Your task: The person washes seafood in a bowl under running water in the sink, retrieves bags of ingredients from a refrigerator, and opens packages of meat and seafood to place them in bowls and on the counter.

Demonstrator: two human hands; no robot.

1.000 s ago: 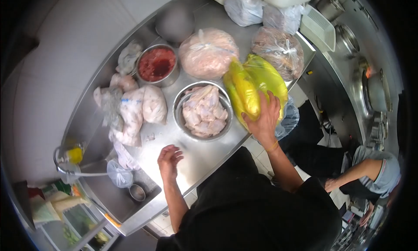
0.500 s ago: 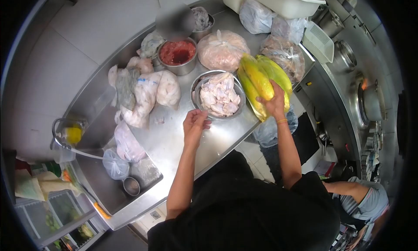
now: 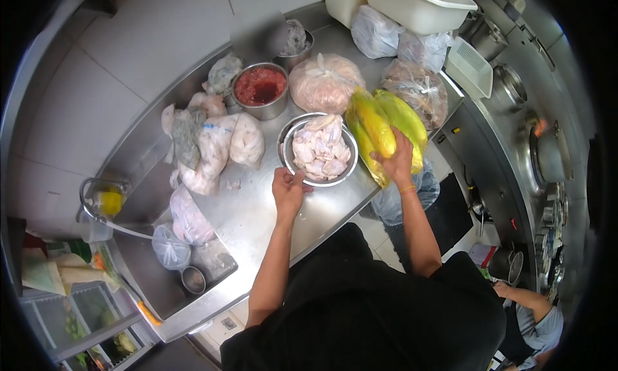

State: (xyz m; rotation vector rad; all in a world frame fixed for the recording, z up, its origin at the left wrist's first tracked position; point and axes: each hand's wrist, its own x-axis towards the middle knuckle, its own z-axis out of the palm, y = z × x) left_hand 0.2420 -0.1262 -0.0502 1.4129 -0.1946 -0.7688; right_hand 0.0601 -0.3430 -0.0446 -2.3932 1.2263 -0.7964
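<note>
A metal bowl (image 3: 349, 168) of raw chicken pieces (image 3: 318, 151) sits mid-counter, partly over another metal bowl (image 3: 283, 134) whose contents are mostly hidden. My left hand (image 3: 290, 191) is at the near-left rim of the chicken bowl, thumb on the edge and fingers curled beneath it. To the right lie filled yellow plastic bags (image 3: 370, 123) by the counter's edge. My right hand (image 3: 396, 158) grips the nearer one from above, thumb on its left side and fingers over the top.
Behind the bowl stand a large bag of pale meat (image 3: 326, 84) and a pot of red minced meat (image 3: 261, 86). Bagged meat (image 3: 219, 142) lies left, near a sink (image 3: 145, 268) with a hose. White tubs (image 3: 418, 10) are at the back right. Another person's arm (image 3: 524, 297) shows lower right.
My left hand has come onto the bowl's rim, its thumb now at the edge. My right hand stays on the yellow bag. The view has shifted slightly, and the other person has moved.
</note>
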